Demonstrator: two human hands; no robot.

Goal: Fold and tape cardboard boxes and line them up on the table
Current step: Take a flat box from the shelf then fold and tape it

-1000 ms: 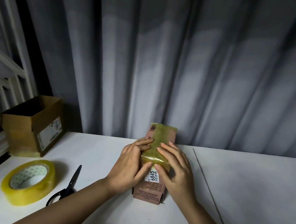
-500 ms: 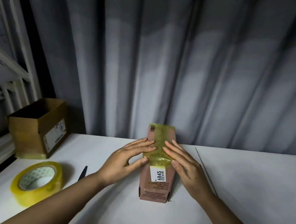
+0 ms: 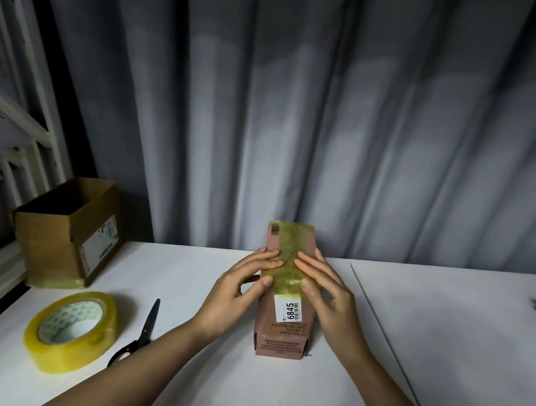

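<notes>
My left hand [image 3: 237, 294] and right hand [image 3: 326, 295] have slid outward along the tape [image 3: 283, 264], fingers flat and pressing rather than gripping, so the seam on the box [image 3: 281, 333] near the table's [image 3: 444, 337] back edge now looks sealed, I'd say.

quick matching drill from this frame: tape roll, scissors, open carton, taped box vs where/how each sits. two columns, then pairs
1. tape roll
2. scissors
3. open carton
4. taped box

A. under the fingers of both hands
B. far left table edge, top open
C. lying flat, blades pointing away from the person
D. near left on the table, yellowish

Pairs: 1-D, 2-C, 3-B, 4-A
</notes>
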